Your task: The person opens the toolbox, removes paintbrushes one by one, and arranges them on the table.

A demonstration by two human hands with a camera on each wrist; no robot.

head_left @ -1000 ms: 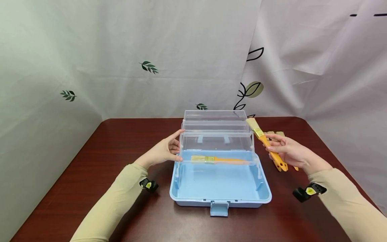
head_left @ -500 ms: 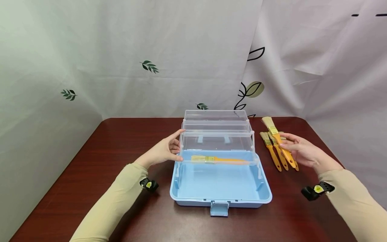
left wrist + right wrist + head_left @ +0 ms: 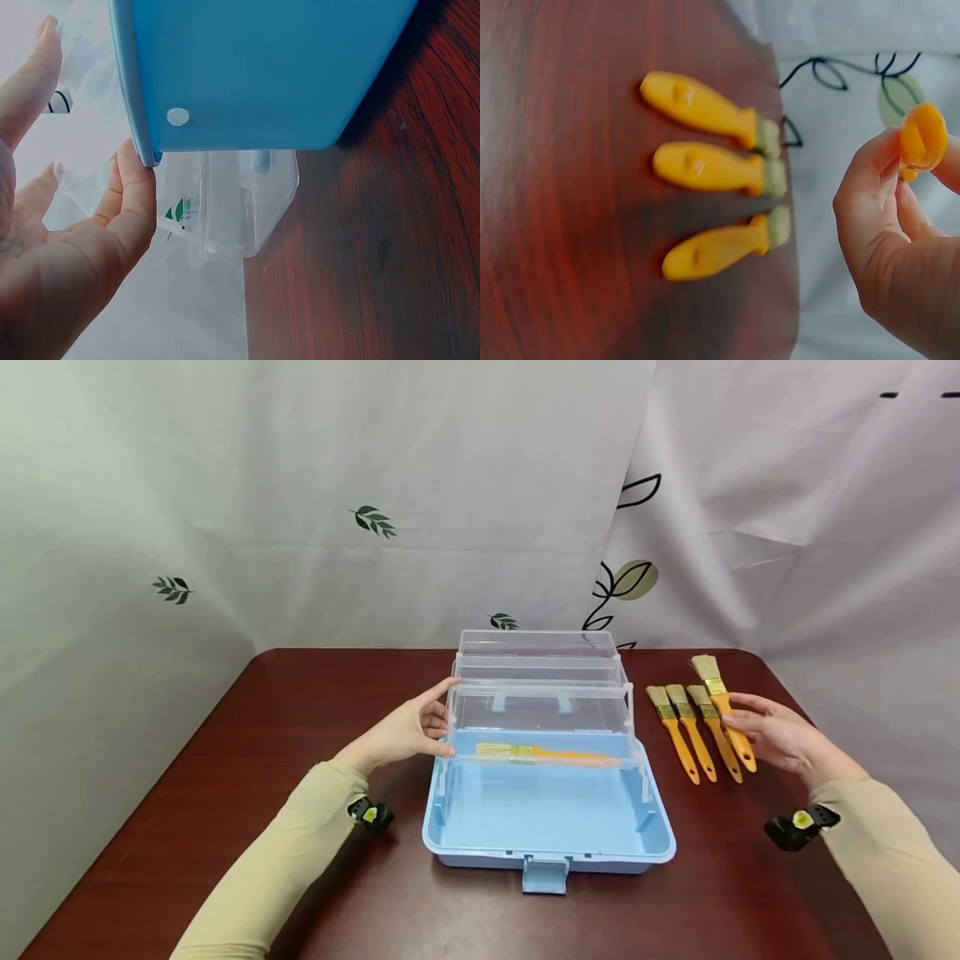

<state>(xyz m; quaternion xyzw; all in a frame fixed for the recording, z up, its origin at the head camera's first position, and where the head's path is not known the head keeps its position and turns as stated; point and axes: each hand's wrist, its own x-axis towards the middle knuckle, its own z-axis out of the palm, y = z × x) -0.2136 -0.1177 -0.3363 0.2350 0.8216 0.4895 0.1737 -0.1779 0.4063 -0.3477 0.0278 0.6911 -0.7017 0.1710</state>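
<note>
My right hand (image 3: pixel 783 739) pinches the orange handle of a flat paintbrush (image 3: pixel 737 735), pale bristles pointing up and away. In the right wrist view, the handle's end (image 3: pixel 922 137) sticks out between thumb and fingers. Beside it, three similar paintbrushes (image 3: pixel 692 733) lie side by side on the table. My left hand (image 3: pixel 401 735) rests at the left side of the clear stacked trays (image 3: pixel 540 714), thumb low and index finger high. In the left wrist view, its fingertips touch the rim of the blue box (image 3: pixel 240 75). Another paintbrush (image 3: pixel 551 753) lies crosswise inside, seen through the clear plastic.
The blue box's front latch (image 3: pixel 545 875) hangs down toward me. Everything stands on a dark red-brown table (image 3: pixel 337 693). A pale curtain (image 3: pixel 420 510) with leaf prints hangs behind the table and along its sides.
My right hand has carried its paintbrush rightward, from beside the clear trays to the right of the brushes on the table, uncovering those three. The left hand holds its place.
</note>
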